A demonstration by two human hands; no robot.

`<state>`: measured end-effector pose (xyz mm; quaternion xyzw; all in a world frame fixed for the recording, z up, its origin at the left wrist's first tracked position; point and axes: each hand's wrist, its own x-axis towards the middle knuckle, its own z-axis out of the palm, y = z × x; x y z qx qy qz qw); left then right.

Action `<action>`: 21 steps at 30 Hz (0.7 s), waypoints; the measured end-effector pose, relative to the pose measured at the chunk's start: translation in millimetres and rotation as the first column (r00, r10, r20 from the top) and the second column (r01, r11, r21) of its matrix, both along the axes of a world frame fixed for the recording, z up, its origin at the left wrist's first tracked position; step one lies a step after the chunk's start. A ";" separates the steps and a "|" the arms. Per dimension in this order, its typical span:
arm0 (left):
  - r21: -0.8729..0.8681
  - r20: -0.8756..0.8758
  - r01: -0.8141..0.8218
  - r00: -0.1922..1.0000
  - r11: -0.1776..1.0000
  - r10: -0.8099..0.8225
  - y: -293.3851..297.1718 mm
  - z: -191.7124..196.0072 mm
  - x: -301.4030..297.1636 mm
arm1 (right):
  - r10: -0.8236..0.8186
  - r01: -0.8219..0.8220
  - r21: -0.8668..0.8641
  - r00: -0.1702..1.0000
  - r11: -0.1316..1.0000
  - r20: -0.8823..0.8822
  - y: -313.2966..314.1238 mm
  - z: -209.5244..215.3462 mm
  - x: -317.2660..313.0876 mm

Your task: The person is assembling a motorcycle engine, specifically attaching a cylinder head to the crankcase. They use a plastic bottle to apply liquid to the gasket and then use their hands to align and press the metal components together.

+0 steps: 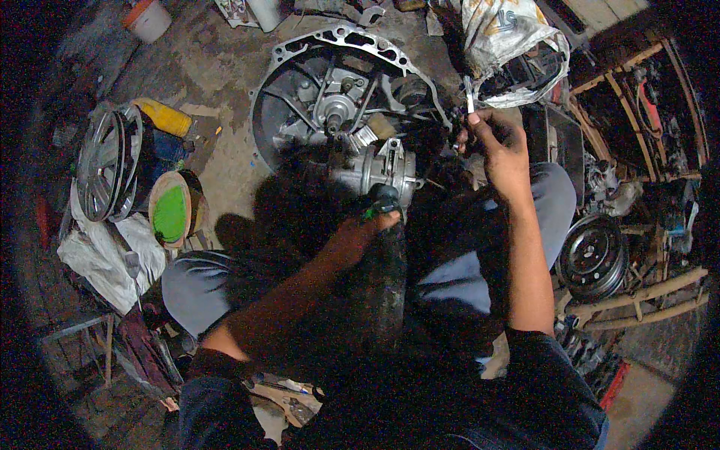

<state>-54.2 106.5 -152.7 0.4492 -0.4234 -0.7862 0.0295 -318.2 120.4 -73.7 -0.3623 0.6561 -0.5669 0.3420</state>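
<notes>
Left hand [358,234] low in the middle, fingers curled tight round a dark tool with a green band [379,204], thumb tip lying along its top. Tool's upper end touching the ribbed grey motor housing [382,171] just beyond the fingertips. Below the hand, a dark, grimy cylinder [386,281] running down toward the lap, hand resting against its upper end.

Right hand [496,146] raised, up and to the right of the left, well apart from it. Thumb and forefinger pinched together on a slim metal tool [469,97] that stands upright above the fingertips. Other fingers folded in on something small and dark; cannot tell what.

Beyond both hands, on the floor, a large aluminium bellhousing [337,82], open face up, shaft in its centre, its near edge just past the motor housing. Above the right fingertips, a pale sack [502,45], crumpled, mouth open. Far left of the left hand, a chrome wheel trim [105,165] standing on edge, a round tin with a green top [174,211] beside it, a yellow bottle [163,116] above that. Right of the right forearm, a dark pulley [592,255] on the floor, near the grey-trousered knee [551,195].
</notes>
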 end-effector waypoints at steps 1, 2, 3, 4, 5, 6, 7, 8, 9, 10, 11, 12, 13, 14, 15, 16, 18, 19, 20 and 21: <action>-0.020 0.008 0.003 1.000 1.000 -0.003 1.3 -1.2 0.1 | 0.008 -0.008 -0.003 1.000 1.000 -0.004 -0.8 -0.4 -0.1; -0.039 0.011 0.011 1.000 0.999 -0.011 2.7 -4.3 -1.3 | 0.009 -0.009 -0.001 1.000 1.000 -0.007 -0.2 -1.3 -0.7; -0.054 0.028 0.027 0.999 0.998 -0.026 2.6 -9.5 -3.3 | 0.011 -0.011 0.001 1.000 1.000 -0.009 0.2 -2.2 -0.9; -0.066 0.012 0.025 1.000 0.998 -0.025 2.5 -12.5 -3.7 | 0.013 -0.013 0.002 1.000 1.000 -0.012 0.5 -2.7 -0.9; -0.078 -0.001 0.021 1.000 0.997 -0.021 2.2 -11.8 -3.6 | 0.014 -0.014 0.012 1.000 1.000 -0.024 0.4 -2.2 0.6; -0.086 -0.047 -0.001 0.999 0.996 -0.003 2.0 -10.5 -2.1 | 0.015 -0.014 0.022 0.999 1.000 -0.037 0.8 -1.0 2.6; -0.093 -0.093 -0.024 0.996 0.995 0.016 1.5 -8.5 -0.8 | 0.017 -0.015 0.032 0.999 0.999 -0.049 0.8 -0.4 4.0; -0.066 -0.071 -0.016 0.997 0.998 0.011 0.8 -7.6 0.2 | 0.010 -0.009 0.028 0.999 1.000 -0.048 0.3 -1.2 4.6; -0.039 -0.050 -0.008 0.999 0.999 0.006 0.1 -6.8 1.3 | 0.004 -0.003 0.025 0.999 1.000 -0.047 -0.2 -2.8 5.1; -0.011 -0.028 -0.001 1.000 1.000 0.001 -0.5 -6.1 2.2 | -0.001 0.002 0.021 0.999 1.000 -0.045 -0.9 -3.9 5.7; -0.028 -0.009 0.019 1.000 0.999 -0.019 -1.5 -6.4 1.5 | 0.012 -0.010 0.028 0.998 1.000 -0.065 -0.9 -4.4 4.6; -0.045 0.010 0.038 0.999 0.998 -0.038 -2.7 -6.0 0.4 | 0.025 -0.022 0.034 0.996 0.999 -0.085 -0.9 -4.7 2.9; -0.039 0.011 0.048 0.999 0.998 -0.047 -2.8 -4.7 0.8 | 0.038 -0.034 0.042 0.994 0.999 -0.105 -1.0 -4.8 2.1; -0.035 0.016 0.056 0.998 0.998 -0.056 -3.6 0.7 1.0 | 0.036 -0.032 0.048 0.996 0.998 -0.083 -1.1 -4.1 2.7; -0.008 0.002 0.054 0.999 0.998 -0.054 -3.4 8.9 3.8 | 0.034 -0.031 0.054 0.998 0.998 -0.061 -1.0 -3.0 4.2; -0.102 -0.028 0.042 0.999 0.994 -0.045 -5.5 14.5 5.8 | 0.032 -0.029 0.060 0.999 0.998 -0.039 -0.9 -1.9 5.3; -0.400 -0.107 -0.010 0.994 0.916 -0.036 -14.6 22.0 8.2 | 0.034 -0.031 0.061 0.998 0.998 -0.060 -0.4 1.3 5.9; -0.528 -0.117 -0.038 0.993 0.848 -0.028 -23.4 27.9 10.7 | 0.036 -0.031 0.062 0.997 0.998 -0.070 -0.2 2.5 5.8; -0.650 -0.117 -0.068 0.993 0.757 -0.011 -32.0 35.4 14.9 | 0.037 -0.031 0.060 0.993 0.998 -0.116 -0.7 3.3 7.0; -0.711 -0.086 -0.074 0.996 0.699 0.018 -44.5 49.6 19.9 | 0.033 -0.023 0.060 0.986 0.998 -0.166 -0.1 3.6 6.7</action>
